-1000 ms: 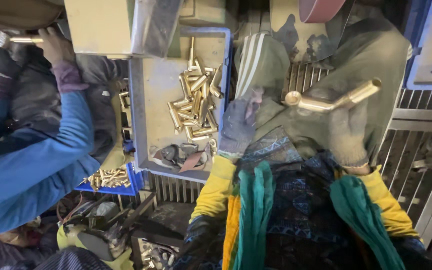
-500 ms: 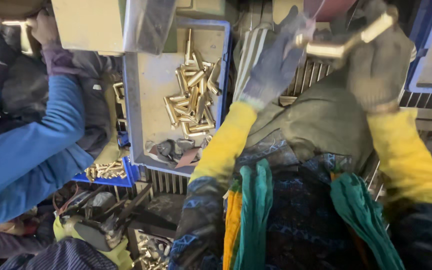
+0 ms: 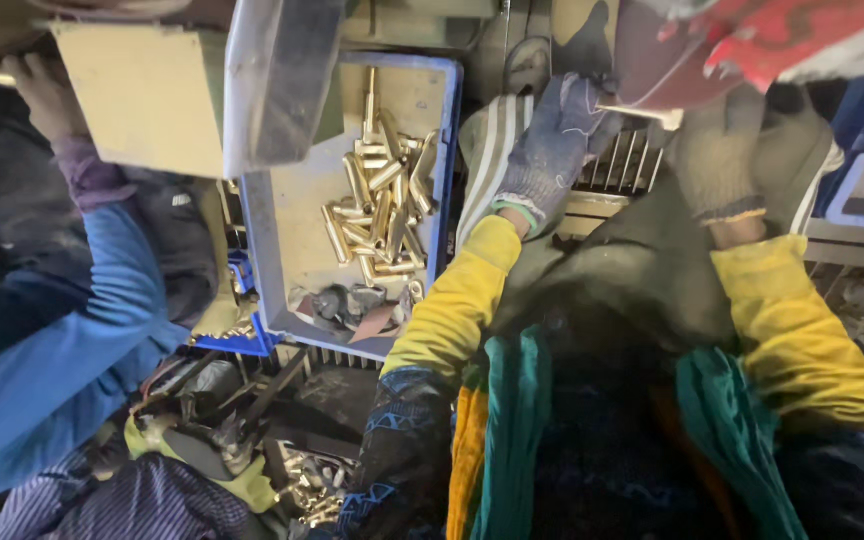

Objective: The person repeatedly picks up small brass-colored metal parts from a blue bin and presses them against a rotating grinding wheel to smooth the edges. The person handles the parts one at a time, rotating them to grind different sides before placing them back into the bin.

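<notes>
My left hand [image 3: 552,140], in a blue-grey knit glove, and my right hand [image 3: 717,150], in a brown-grey glove, are raised side by side at the top of the view. Between them they grip a long brass part [image 3: 642,114]; only a short pale strip of it shows. The rest is hidden under a dark red wheel [image 3: 657,55] and a red machine cover [image 3: 792,35]. Yellow sleeves run down from both hands. To the left of my left hand stands a blue tray [image 3: 449,170] with several brass pieces [image 3: 382,210] in a loose pile.
A co-worker's blue sleeve [image 3: 62,330] fills the left side, with their gloved hand [image 3: 42,95] on a metal rod. A beige box [image 3: 147,95] and a grey chute [image 3: 277,80] hang over the tray. More brass bits [image 3: 307,490] lie below. A metal grate [image 3: 622,165] sits behind my hands.
Both hands have carried the brass part up and away from me, until it went under the red wheel. The co-worker's arm has stayed raised.
</notes>
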